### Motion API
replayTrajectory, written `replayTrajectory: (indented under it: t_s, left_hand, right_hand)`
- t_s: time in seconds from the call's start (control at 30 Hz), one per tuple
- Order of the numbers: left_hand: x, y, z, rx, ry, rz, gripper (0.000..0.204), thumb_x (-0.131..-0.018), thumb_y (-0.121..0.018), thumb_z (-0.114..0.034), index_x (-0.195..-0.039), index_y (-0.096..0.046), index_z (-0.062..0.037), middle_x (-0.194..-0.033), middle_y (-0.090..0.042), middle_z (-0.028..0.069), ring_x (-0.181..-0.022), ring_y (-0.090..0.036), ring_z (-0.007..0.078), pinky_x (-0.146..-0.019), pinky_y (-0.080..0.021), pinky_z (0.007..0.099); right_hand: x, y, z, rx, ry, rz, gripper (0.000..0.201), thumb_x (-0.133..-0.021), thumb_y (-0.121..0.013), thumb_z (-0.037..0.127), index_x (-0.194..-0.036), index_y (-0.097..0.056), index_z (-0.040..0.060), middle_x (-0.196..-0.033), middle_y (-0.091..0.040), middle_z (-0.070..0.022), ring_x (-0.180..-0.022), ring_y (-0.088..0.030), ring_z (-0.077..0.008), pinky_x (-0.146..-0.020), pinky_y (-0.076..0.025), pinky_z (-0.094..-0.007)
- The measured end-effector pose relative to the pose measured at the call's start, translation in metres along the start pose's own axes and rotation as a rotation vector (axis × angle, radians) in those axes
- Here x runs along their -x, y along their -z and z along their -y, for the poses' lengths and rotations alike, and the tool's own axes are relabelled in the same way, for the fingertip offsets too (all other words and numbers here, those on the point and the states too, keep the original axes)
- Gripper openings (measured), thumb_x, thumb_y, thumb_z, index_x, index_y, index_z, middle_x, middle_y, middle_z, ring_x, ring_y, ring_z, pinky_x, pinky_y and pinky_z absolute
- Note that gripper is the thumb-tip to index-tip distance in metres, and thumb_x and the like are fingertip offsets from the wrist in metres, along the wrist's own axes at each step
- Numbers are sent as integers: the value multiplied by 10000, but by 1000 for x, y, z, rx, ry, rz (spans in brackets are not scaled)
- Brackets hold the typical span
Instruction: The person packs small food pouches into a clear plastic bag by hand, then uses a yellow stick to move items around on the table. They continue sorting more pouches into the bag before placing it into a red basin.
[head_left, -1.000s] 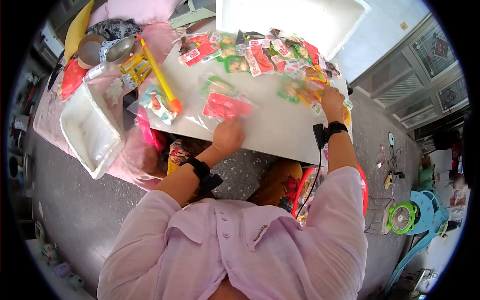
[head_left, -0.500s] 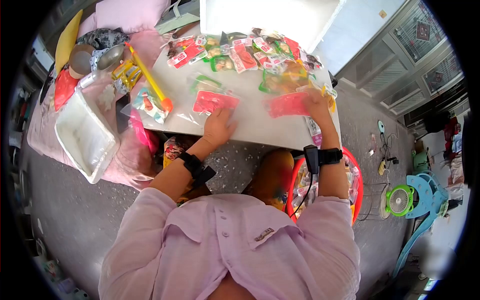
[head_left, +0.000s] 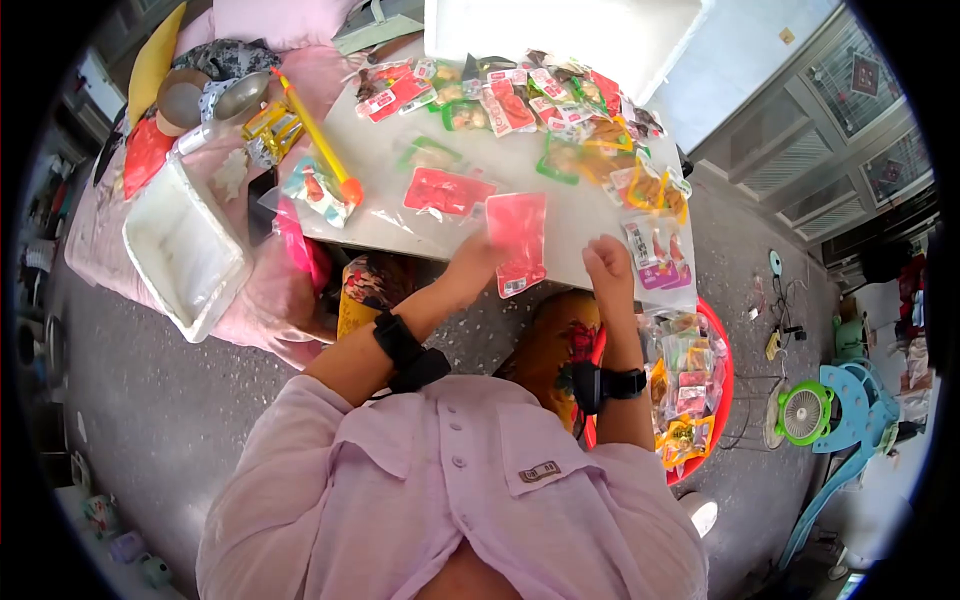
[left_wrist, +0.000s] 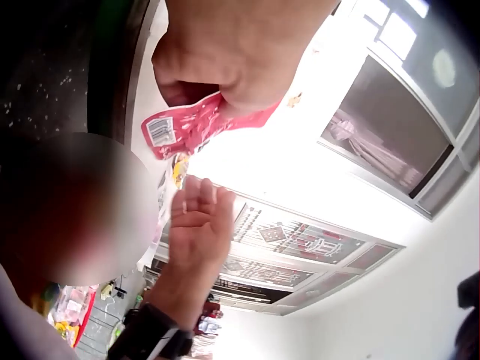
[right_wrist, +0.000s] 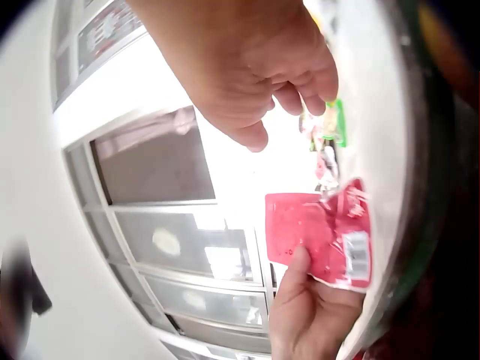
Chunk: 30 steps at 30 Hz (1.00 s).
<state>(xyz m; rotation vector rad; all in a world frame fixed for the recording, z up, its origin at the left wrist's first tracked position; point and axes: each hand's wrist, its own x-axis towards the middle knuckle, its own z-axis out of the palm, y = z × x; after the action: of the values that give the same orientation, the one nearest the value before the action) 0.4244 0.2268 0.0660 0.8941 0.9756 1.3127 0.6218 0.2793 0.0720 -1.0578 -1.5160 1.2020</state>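
Packet (head_left: 518,238), red with a barcode: I log it pinched in the left hand (head_left: 472,268), thumb on its face, at the near table edge. Right hand (head_left: 608,265): fingers relaxed, thumb apart, nothing held, near that packet. I note a second red packet (head_left: 447,191) lying on the white table (head_left: 575,222), mixed packets (head_left: 508,108) heaped beyond.

The head view's top edge cuts off the white box (head_left: 560,35); the left hand (head_left: 472,270) blurs beside the red packet (head_left: 518,232), and the right forearm (head_left: 627,425) hides part of the red basket (head_left: 729,375) at lower right. In the left wrist view, a lower-left rounded shape (left_wrist: 90,210) is unrecognisably blurred.
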Motion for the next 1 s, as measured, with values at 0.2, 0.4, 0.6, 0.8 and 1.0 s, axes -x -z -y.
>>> replayTrajectory:
  t_s: [0.2,0.4,0.6,0.8,1.0]
  left_hand:
    - [7,-20,-4,449,74,-28,209,-819,-485,-84,-1026,-491,-50,-967,-557,57,-890,-551,170,-782,-458,316]
    - [2,-11,3,108,212,29,252,-790,-539,-157,-1017,-489,-61,-888,-556,45,-796,-545,156,-669,-459,294]
    - [-1,23,-1,-1305,-363,-206,334,-671,-602,-246,-911,-512,-32,-794,-525,128,-741,-529,276,-637,-445,358]
    - [-13,37,3,-1351,-173,-349,170,-706,-528,-170,-791,-518,-23,-786,-526,157,-800,-520,326,-668,-434,408]
    - [-17,48,11,-1206,-344,-395,113,-729,-477,-112,-788,-516,-24,-767,-537,171,-774,-516,339,-651,-420,406]
  right_hand:
    - [44,-34,-11,-768,-438,117,294,-810,-524,140,-1082,-429,80,-940,-548,-35,-828,-547,-159,-670,-447,-254]
    - [29,-46,-14,-1006,-360,17,151,-818,-491,89,-961,-469,48,-936,-557,-66,-802,-566,-173,-674,-479,-285]
    - [12,-31,-31,-757,-173,-223,144,-808,-456,32,-944,-499,12,-905,-556,-65,-781,-558,-144,-663,-455,-254]
    - [-1,-41,-38,-522,-96,-239,149,-778,-509,14,-926,-500,0,-819,-549,-42,-708,-533,-91,-622,-442,-218]
    - [-2,-57,-24,-613,-206,-103,152,-773,-507,13,-924,-518,-2,-813,-560,-43,-679,-537,-90,-598,-440,-212]
